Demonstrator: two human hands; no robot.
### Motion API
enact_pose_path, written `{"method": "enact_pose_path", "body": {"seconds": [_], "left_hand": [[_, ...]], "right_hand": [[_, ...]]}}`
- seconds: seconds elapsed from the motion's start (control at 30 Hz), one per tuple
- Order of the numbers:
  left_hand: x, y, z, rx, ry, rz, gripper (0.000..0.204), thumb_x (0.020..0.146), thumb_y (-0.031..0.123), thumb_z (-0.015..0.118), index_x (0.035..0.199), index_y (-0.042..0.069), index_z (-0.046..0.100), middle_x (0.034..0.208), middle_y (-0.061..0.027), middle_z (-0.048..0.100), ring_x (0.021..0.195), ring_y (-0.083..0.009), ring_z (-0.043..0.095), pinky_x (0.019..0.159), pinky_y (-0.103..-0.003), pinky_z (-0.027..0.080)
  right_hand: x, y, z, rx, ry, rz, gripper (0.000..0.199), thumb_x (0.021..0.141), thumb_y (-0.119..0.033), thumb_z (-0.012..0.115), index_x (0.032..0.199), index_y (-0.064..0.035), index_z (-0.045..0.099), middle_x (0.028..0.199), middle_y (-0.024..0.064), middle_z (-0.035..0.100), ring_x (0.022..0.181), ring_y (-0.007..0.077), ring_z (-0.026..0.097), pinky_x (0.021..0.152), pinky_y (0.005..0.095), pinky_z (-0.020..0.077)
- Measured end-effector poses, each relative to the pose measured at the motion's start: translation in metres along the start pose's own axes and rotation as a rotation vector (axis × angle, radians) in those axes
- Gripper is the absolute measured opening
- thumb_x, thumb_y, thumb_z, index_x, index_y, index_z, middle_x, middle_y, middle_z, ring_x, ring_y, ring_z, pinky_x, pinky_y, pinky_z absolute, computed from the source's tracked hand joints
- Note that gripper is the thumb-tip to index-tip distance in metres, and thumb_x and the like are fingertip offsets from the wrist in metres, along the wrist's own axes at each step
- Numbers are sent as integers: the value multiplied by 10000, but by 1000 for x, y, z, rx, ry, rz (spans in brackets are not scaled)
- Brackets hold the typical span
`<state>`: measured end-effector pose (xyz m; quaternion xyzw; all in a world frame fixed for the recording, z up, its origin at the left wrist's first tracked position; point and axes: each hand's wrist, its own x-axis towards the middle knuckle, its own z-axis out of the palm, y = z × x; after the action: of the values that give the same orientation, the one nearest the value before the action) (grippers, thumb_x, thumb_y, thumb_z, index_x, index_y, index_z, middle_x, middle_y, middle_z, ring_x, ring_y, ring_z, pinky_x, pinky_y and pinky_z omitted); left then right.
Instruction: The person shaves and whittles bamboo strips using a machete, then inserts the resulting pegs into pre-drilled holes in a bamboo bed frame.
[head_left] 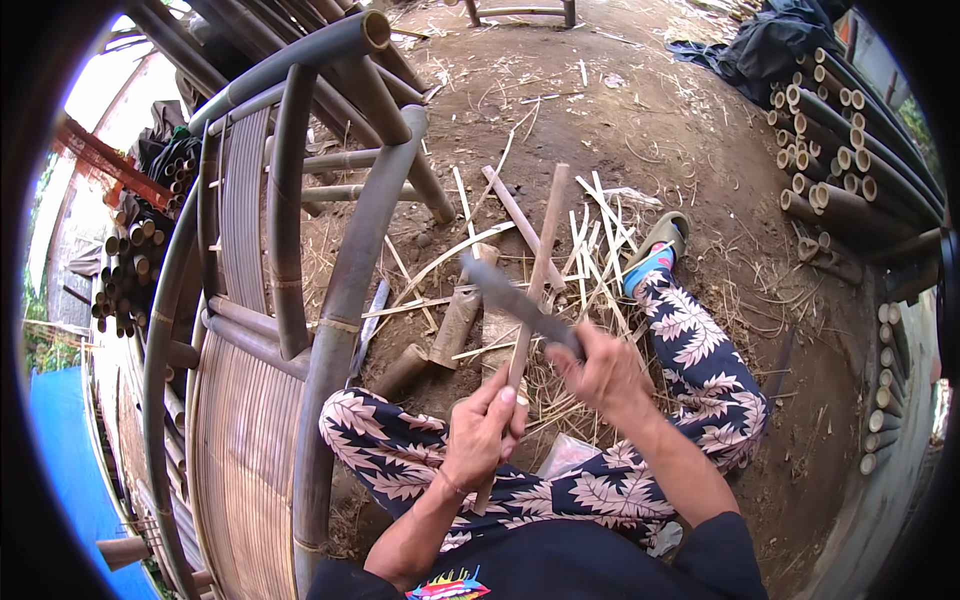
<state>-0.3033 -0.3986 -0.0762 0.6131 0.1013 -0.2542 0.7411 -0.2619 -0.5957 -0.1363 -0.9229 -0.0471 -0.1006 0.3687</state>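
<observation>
My left hand is closed round the lower part of a long, flat bamboo strip, which slants up and away from my lap. A dark, broad-bladed knife is gripped in my right hand. Its blade lies across the strip, above my left hand, and points to the far left; whether it touches the strip I cannot tell. The blade is slightly blurred. The handle is mostly covered by my fingers. Beyond my hands, thin split bamboo strips and a short bamboo piece lie on the ground.
To my left stands a bamboo chair with a slatted seat, close to my left knee. Another blade rests near the chair. Stacked bamboo poles fill the right side, with more at the left. Shavings litter the dirt floor.
</observation>
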Motion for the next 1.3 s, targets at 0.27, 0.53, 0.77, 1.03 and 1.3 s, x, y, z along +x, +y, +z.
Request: {"method": "enact_pose_path", "body": {"seconds": [0.27, 0.53, 0.77, 1.03, 1.3], "left_hand": [[-57, -33, -14, 30, -204, -118, 454, 1033, 136, 487, 1476, 66, 416, 694, 19, 520, 497, -25, 392, 448, -173, 320], [-42, -12, -48, 538, -357, -21, 591, 913, 51, 667, 1461, 142, 466, 1163, -54, 498, 781, -93, 563, 657, -236, 513], [-52, 100, -102, 207, 121, 432, 229, 865, 41, 664, 1081, -28, 633, 906, -97, 662, 828, -161, 650, 773, -276, 540], [66, 121, -27, -28, 314, 974, 293, 954, 51, 596, 1245, 35, 565, 1124, -128, 669, 997, -174, 673, 848, -319, 610], [133, 46, 0, 509, 63, 1060, 280, 885, -53, 621, 1144, 47, 585, 1105, -107, 661, 1052, -202, 666, 929, -361, 591]], "right_hand": [[74, 117, -69, 93, 186, 506, 774, 884, -805, 341, 692, -81, 535, 553, 4, 435, 486, 160, 500, 470, 363, 438], [48, 81, -40, 1009, 243, 617, 167, 918, -198, 657, 932, -33, 630, 573, -36, 469, 438, 74, 470, 410, 240, 394], [10, 118, -19, 1179, 315, 928, 225, 919, -179, 649, 766, -70, 525, 627, 0, 515, 463, 98, 486, 423, 280, 457], [-37, 94, 36, 1211, -19, 1060, 269, 969, -247, 606, 1011, 3, 515, 864, 144, 665, 529, 106, 541, 445, 280, 494], [-68, 30, -40, 1123, -61, 821, 180, 1032, -145, 440, 1056, 15, 519, 859, 103, 632, 669, 127, 615, 543, 267, 534]]}}
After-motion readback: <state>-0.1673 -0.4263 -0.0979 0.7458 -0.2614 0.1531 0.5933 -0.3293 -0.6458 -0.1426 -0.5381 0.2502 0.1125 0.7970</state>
